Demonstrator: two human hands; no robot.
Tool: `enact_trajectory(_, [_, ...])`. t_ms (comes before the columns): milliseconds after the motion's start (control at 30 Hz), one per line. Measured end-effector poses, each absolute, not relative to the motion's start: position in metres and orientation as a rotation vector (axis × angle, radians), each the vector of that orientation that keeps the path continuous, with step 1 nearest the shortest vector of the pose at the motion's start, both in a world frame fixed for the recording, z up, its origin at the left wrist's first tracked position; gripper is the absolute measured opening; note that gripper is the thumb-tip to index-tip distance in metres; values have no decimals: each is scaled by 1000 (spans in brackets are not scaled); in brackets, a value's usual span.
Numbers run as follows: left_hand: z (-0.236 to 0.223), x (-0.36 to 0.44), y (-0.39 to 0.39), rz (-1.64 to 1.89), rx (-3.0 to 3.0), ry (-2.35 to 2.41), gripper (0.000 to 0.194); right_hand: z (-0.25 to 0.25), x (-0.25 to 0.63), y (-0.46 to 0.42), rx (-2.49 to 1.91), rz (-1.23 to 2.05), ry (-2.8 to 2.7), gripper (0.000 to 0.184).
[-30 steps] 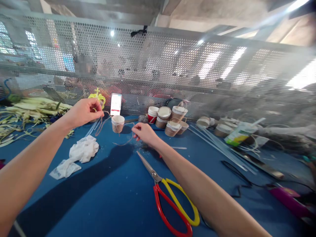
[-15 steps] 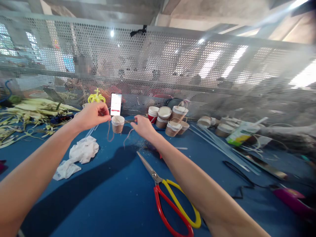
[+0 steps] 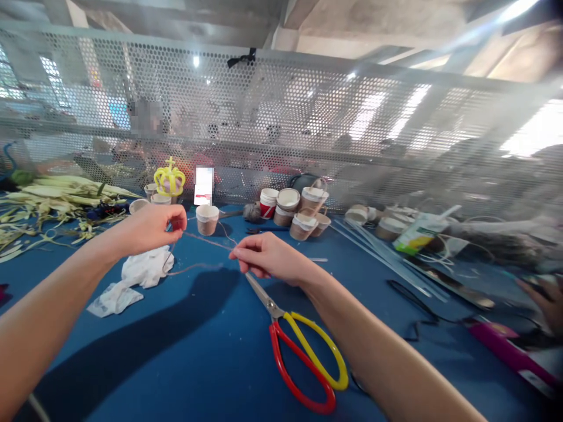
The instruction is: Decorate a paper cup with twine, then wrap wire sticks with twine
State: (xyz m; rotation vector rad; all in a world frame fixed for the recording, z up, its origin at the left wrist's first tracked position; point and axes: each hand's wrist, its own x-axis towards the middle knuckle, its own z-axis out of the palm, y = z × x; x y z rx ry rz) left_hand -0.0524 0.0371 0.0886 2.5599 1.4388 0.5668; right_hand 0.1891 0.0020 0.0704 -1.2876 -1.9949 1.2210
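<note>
My left hand (image 3: 153, 227) is closed in a pinch on a thin brown string (image 3: 206, 240), which runs across to my right. My right hand (image 3: 266, 256) pinches the same string between thumb and fingers. A loose length droops below my left hand. Just behind the string stands a small paper cup (image 3: 207, 224), upright, with a white rim and a brown lower part; neither hand touches it. Large scissors (image 3: 273, 310) with red and yellow handles lie partly spread near my right forearm. Crumpled white material (image 3: 147, 266) lies under my left hand.
Several similar cups (image 3: 303, 226) stand back right, beside a grey ball of string (image 3: 252, 212). A phone (image 3: 204, 184) leans at the perforated screen (image 3: 264, 94). Pale strips (image 3: 382, 258) lie right; husk-like leaves (image 3: 65, 196) lie left. Another person's hand (image 3: 545, 299) shows at far right.
Both hands have come down and nearer, away from the cup, and the string now stretches between them in front of it. Another person's hand has appeared at the right edge.
</note>
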Motion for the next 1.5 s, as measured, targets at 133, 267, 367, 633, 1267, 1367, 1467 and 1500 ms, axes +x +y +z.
enact_trajectory(133, [89,-47,22,408,2636,1480,12,59,186,-22,-1338,1096,-2129,20])
enact_trajectory(267, [83,-18,1,484,2648,1490,18,35,174,-39,-1413,1130,-2193,21])
enact_trajectory(367, [65,7,-10,440,2546,1215,24,23,173,-45,-1463,1163,-2180,19])
enact_trajectory(633, [23,22,-5,303,2206,987,34,23,185,-54,-1452,1061,-2140,22])
enact_trajectory(1267, [1,11,20,418,2229,1234,27,60,149,141,-1946,52,-2108,24])
enact_trajectory(1367, [0,11,22,417,2216,1219,28,66,161,151,-2033,-49,-2054,27])
enact_trajectory(1467, [-3,12,23,416,2219,1222,26,64,171,151,-2010,-74,-2127,27])
enact_trajectory(1500, [-4,12,23,418,2227,1223,26,62,173,148,-1972,-58,-2186,27])
